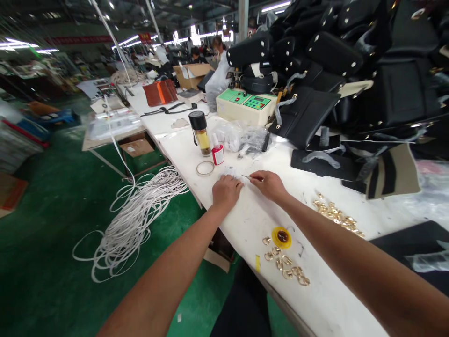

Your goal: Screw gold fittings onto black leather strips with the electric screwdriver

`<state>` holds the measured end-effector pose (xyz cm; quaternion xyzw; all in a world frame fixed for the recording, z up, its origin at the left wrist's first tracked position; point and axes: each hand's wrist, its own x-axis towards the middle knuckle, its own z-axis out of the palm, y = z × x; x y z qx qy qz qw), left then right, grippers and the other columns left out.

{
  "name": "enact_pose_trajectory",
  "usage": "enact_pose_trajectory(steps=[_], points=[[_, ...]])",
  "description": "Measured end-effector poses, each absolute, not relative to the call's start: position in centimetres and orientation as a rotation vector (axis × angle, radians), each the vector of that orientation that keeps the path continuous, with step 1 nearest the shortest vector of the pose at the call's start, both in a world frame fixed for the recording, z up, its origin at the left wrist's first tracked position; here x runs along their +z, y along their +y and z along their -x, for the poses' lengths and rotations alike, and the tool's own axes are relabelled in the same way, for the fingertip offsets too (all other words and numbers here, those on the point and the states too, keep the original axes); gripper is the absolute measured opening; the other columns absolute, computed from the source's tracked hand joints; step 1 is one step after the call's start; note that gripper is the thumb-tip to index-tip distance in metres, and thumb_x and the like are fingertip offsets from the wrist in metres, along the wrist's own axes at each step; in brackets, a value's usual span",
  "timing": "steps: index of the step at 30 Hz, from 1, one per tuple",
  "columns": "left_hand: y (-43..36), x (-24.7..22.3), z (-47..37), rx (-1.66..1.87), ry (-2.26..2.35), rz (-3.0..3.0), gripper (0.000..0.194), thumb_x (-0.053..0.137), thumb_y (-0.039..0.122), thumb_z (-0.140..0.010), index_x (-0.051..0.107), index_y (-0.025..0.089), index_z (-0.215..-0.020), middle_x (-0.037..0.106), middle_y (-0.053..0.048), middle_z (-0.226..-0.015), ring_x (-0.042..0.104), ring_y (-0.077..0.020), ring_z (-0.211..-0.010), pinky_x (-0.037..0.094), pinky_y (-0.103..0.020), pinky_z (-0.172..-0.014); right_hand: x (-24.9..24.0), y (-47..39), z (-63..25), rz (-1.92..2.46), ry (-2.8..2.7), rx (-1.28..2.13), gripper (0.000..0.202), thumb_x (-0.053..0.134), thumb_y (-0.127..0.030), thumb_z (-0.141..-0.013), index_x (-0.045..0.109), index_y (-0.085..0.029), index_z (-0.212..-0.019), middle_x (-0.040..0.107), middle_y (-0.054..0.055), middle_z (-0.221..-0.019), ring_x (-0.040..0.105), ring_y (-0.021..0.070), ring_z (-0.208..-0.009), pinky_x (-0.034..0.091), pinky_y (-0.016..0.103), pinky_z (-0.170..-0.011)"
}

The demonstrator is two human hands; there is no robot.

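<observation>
My right hand [269, 185] pinches a thin, pale pointed piece [246, 177], too small to identify, its tip toward my left hand. My left hand [227, 191] rests on the white table [245, 215] with its fingers curled; whatever lies under them is hidden. A crumpled bit of clear plastic [229, 170] shows just beyond those fingertips. Behind the hands stand a small red bottle [218, 155] with a white nozzle and a black-lidded drink bottle [202, 138]. Gold ring fittings [287, 260] lie near a yellow round dish [281, 238] holding something brown, below my right forearm.
Small gold hardware [336, 214] is heaped at right, near black panels [321, 164]. Black bags [336, 56] pile high behind. A cream machine with a green panel [246, 106] stands at the back. Coiled white cord [136, 220] covers the green floor at left. A person [218, 46] is far off.
</observation>
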<state>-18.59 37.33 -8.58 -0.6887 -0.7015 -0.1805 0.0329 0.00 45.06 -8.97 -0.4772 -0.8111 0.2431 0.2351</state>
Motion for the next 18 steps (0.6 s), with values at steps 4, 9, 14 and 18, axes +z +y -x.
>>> enact_pose_trajectory(steps=[4, 9, 14, 18], points=[[35.3, -8.5, 18.6, -0.639, -2.166, 2.064, 0.019, 0.067, 0.039, -0.099, 0.077, 0.024, -0.094, 0.076, -0.006, -0.099, 0.065, -0.0237, -0.101, 0.048, -0.033, -0.084, -8.8, 44.1, 1.9, 1.243, -2.287, 0.707, 0.020, 0.067, -0.025, -0.095, 0.083, -0.024, -0.106, 0.079, 0.007, -0.107, 0.069, 0.0245, -0.104, 0.050, 0.034, -0.090], [35.1, -8.7, 18.9, -0.861, -2.171, 1.983, 0.022, 0.064, 0.043, -0.096, 0.071, 0.023, -0.099, 0.076, -0.007, -0.101, 0.066, -0.0272, -0.095, 0.049, -0.035, -0.077, -7.9, 43.3, 1.5, 1.321, -2.264, 0.670, 0.034, 0.071, -0.031, -0.094, 0.076, -0.029, -0.128, 0.075, 0.005, -0.123, 0.064, 0.0234, -0.115, 0.049, 0.033, -0.098], [32.5, -5.2, 15.0, -1.202, -1.883, 2.099, 0.023, 0.064, 0.039, -0.094, 0.068, 0.021, -0.109, 0.069, -0.002, -0.089, 0.061, -0.0189, -0.070, 0.051, -0.032, -0.070, -5.7, 40.8, -1.4, 1.465, -2.023, 0.610, 0.054, 0.075, -0.037, -0.093, 0.062, -0.027, -0.144, 0.071, 0.007, -0.129, 0.064, 0.0237, -0.115, 0.051, 0.037, -0.100], [23.0, 3.0, 8.0, -1.569, -1.221, 2.459, 0.027, 0.067, 0.020, -0.093, 0.068, 0.028, -0.119, 0.073, -0.001, -0.095, 0.067, -0.0164, -0.072, 0.059, -0.033, -0.076, -4.2, 33.4, -6.4, 1.460, -1.888, 0.545, 0.044, 0.069, -0.037, -0.097, 0.065, -0.023, -0.139, 0.072, 0.007, -0.123, 0.066, 0.0203, -0.113, 0.051, 0.033, -0.102]])
